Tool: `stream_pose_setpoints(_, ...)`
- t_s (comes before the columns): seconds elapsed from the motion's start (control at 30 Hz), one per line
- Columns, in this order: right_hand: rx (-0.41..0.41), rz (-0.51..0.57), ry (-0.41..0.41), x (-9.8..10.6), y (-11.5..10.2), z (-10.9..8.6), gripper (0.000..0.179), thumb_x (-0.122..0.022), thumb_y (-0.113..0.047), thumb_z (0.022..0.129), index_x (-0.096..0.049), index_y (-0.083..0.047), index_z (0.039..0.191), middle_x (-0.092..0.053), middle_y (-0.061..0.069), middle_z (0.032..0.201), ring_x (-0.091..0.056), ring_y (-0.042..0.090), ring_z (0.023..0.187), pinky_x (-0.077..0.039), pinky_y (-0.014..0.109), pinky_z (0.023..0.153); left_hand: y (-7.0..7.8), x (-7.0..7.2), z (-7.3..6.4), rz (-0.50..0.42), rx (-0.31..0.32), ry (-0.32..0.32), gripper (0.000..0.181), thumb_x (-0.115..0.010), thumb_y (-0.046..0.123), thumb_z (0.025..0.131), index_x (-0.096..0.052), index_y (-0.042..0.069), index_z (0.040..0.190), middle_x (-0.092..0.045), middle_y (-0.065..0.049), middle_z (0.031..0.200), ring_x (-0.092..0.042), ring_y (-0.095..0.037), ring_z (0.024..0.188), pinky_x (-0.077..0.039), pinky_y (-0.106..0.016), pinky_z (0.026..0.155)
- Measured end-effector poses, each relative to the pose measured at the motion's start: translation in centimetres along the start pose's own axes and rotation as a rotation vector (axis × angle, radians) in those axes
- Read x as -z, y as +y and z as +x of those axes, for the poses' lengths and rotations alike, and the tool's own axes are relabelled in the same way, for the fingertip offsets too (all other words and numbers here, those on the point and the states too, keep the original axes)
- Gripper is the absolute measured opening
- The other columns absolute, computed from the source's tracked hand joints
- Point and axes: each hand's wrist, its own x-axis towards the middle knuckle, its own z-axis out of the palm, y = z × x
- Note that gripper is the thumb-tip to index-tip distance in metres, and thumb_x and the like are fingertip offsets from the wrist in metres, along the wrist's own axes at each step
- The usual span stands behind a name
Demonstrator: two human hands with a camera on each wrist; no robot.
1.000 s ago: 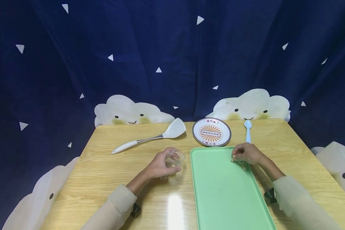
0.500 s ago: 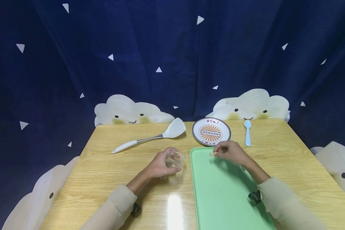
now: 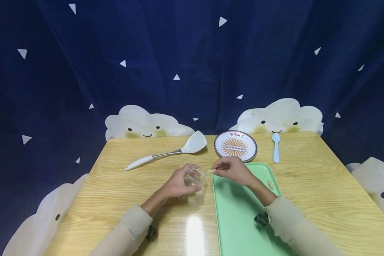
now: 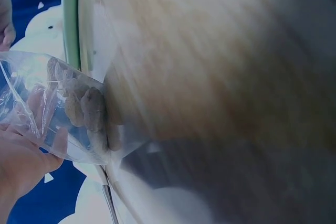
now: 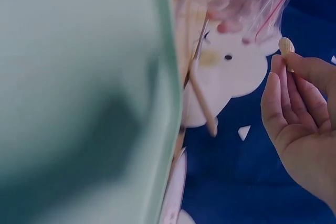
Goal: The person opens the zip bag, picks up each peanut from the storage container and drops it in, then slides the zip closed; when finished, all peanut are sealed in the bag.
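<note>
My left hand (image 3: pixel 176 184) holds a clear plastic zip bag (image 3: pixel 195 175) by its mouth on the wooden table, left of the green tray (image 3: pixel 240 217). In the left wrist view several peanuts (image 4: pixel 93 109) lie at the bottom of the bag (image 4: pixel 31 85). Between thumb and fingertips, my right hand (image 3: pixel 233 171) pinches one peanut (image 5: pixel 286 46). That hand is over the tray's far left corner, with the peanut close beside the bag's mouth. Another peanut (image 3: pixel 270 184) lies on the tray along its right edge.
A white spatula (image 3: pixel 193 143) with a metal shaft lies behind the left hand. Behind the tray stands a round patterned plate (image 3: pixel 250 145), partly covered by the right hand. A pale blue spoon (image 3: pixel 276 147) lies to its right. A dark curtain (image 3: pixel 166 42) hangs beyond the table.
From the tray's right edge, my right hand has lifted a peanut and carried it left to the bag. Its move uncovers the spoon handle and the other peanut. The left hand stays put.
</note>
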Motion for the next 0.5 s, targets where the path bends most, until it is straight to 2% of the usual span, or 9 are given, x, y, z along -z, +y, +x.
stream_pose_setpoints(0.1, 0.036, -0.040, -0.019, -1.1, -1.5, 0.7, 0.010, -0.073, -0.005, 0.079, -0.071, -0.003, 0.089, -0.070, 0.012, 0.085, -0.064, 0.007, 0.074, -0.053, 0.020, 0.067, -0.1, 0.1, -0.1, -0.006, -0.003, 0.001, 0.067, -0.074, 0.030, 0.077, -0.044, 0.011, 0.132, -0.066, -0.004, 0.115, -0.062, -0.018, 0.106, -0.044, -0.043, 0.097)
stream_pose_setpoints(0.23, 0.034, -0.076, -0.052, -2.3, -2.4, 1.5, 0.009, -0.072, -0.005, 0.080, -0.072, -0.003, 0.089, -0.072, 0.011, 0.085, -0.065, 0.009, 0.075, -0.053, 0.019, 0.067, 0.0, 0.2, -0.3, 0.011, 0.019, 0.005, 0.070, -0.074, 0.035, 0.076, -0.043, 0.012, 0.135, -0.064, -0.006, 0.119, -0.060, -0.021, 0.110, -0.043, -0.048, 0.099)
stream_pose_setpoints(0.33, 0.034, -0.090, -0.080, -3.0, -2.4, 1.9, 0.009, -0.071, -0.006, 0.081, -0.072, -0.005, 0.091, -0.072, 0.009, 0.086, -0.065, 0.008, 0.076, -0.053, 0.019, 0.067, 0.1, 0.3, -0.4, 0.019, 0.038, 0.009, 0.073, -0.074, 0.038, 0.076, -0.042, 0.012, 0.136, -0.063, -0.007, 0.120, -0.058, -0.022, 0.111, -0.043, -0.048, 0.099)
stream_pose_setpoints(0.5, 0.054, -0.105, -0.098, -3.0, -2.4, 1.9, 0.013, -0.069, -0.005, 0.082, -0.072, -0.003, 0.095, -0.073, 0.008, 0.090, -0.066, 0.009, 0.079, -0.053, 0.019, 0.070, 0.1, 0.4, -0.4, -0.010, 0.012, 0.006, 0.071, -0.074, 0.033, 0.077, -0.042, 0.009, 0.135, -0.065, -0.007, 0.116, -0.060, -0.020, 0.107, -0.045, -0.043, 0.096)
